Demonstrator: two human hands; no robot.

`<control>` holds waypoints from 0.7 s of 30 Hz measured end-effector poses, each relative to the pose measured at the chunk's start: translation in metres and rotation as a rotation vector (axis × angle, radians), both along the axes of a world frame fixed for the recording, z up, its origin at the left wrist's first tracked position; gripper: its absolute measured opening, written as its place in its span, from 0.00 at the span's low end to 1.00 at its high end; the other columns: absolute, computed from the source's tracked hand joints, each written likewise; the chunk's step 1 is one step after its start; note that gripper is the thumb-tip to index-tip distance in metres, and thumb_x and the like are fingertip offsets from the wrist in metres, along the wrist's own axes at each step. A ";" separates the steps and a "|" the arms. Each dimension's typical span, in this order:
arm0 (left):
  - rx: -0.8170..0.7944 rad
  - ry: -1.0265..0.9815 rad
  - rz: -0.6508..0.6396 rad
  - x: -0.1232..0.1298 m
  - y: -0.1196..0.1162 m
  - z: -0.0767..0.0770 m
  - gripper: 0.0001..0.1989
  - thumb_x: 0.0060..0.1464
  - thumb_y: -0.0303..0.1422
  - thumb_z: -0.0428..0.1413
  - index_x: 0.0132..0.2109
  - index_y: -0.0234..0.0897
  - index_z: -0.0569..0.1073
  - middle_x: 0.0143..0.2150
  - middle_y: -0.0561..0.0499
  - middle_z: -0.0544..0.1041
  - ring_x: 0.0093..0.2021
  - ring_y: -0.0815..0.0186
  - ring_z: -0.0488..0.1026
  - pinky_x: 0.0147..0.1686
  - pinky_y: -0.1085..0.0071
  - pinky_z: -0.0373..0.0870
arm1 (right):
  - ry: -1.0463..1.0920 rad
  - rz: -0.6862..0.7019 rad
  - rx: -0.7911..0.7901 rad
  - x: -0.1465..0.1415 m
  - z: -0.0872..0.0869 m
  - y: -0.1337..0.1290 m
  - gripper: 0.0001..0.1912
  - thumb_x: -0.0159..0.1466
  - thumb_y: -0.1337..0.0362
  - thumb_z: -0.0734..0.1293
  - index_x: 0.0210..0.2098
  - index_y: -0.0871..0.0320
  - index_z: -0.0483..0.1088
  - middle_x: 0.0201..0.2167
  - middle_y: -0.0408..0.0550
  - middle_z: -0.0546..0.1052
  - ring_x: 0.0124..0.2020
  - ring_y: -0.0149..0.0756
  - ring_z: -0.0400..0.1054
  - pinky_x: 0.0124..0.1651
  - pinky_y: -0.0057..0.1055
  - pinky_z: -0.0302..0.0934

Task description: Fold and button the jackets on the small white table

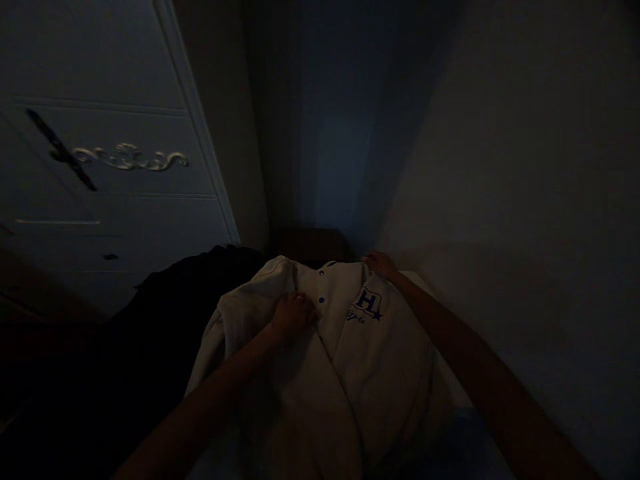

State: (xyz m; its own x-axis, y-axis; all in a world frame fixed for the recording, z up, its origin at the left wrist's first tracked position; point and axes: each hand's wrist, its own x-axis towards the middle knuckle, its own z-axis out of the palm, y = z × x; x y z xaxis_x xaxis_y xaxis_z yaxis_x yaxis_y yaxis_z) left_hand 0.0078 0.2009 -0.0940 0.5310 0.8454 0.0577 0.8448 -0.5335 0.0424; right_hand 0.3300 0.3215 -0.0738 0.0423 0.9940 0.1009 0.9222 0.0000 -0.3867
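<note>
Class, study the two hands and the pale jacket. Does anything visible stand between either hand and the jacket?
Nothing visible does. The left hand rests on the front of the jacket, and the right hand is at its top edge. The black heap lies off to the left, between neither.

Pale jacket: matt cloth, seemingly smooth in dimness.
</note>
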 end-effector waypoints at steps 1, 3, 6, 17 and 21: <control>0.003 -0.007 0.026 0.008 0.004 0.006 0.24 0.66 0.44 0.42 0.51 0.33 0.75 0.55 0.35 0.74 0.58 0.48 0.68 0.53 0.51 0.65 | -0.006 0.000 0.005 0.000 -0.002 -0.004 0.19 0.68 0.58 0.60 0.51 0.62 0.72 0.49 0.54 0.77 0.48 0.36 0.71 0.49 0.26 0.62; 0.038 -0.030 0.015 0.023 0.016 0.013 0.23 0.66 0.42 0.42 0.54 0.33 0.73 0.57 0.34 0.72 0.60 0.49 0.67 0.55 0.52 0.63 | -0.033 -0.022 0.029 0.003 -0.006 -0.016 0.22 0.69 0.57 0.59 0.55 0.67 0.69 0.52 0.61 0.74 0.52 0.42 0.70 0.53 0.32 0.61; 0.087 -0.049 -0.112 0.041 0.039 0.008 0.28 0.65 0.45 0.43 0.65 0.33 0.61 0.69 0.37 0.58 0.69 0.52 0.53 0.65 0.54 0.52 | -0.081 -0.044 0.083 0.006 -0.016 -0.042 0.26 0.69 0.56 0.58 0.58 0.71 0.65 0.58 0.70 0.68 0.60 0.52 0.62 0.60 0.43 0.56; 0.027 -0.086 -0.117 0.042 0.050 -0.040 0.33 0.65 0.50 0.39 0.69 0.37 0.55 0.72 0.40 0.52 0.72 0.53 0.45 0.67 0.49 0.43 | -0.363 0.187 0.083 0.002 -0.093 -0.089 0.35 0.70 0.50 0.52 0.70 0.63 0.46 0.71 0.60 0.46 0.71 0.50 0.41 0.67 0.50 0.46; -0.022 -0.044 -0.057 0.050 0.051 -0.027 0.29 0.64 0.46 0.43 0.67 0.38 0.60 0.71 0.40 0.55 0.71 0.50 0.49 0.65 0.45 0.45 | -0.307 0.210 0.037 0.001 -0.084 -0.089 0.34 0.70 0.52 0.54 0.69 0.65 0.50 0.71 0.61 0.46 0.71 0.52 0.41 0.68 0.50 0.43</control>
State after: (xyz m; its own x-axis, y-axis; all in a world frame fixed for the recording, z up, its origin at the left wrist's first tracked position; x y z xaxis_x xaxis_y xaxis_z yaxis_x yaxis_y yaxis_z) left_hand 0.0581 0.2515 -0.1205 0.5757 0.8152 0.0639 0.8101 -0.5792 0.0912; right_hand 0.3307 0.2322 -0.1579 -0.1999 0.9733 0.1128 0.9736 0.2102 -0.0888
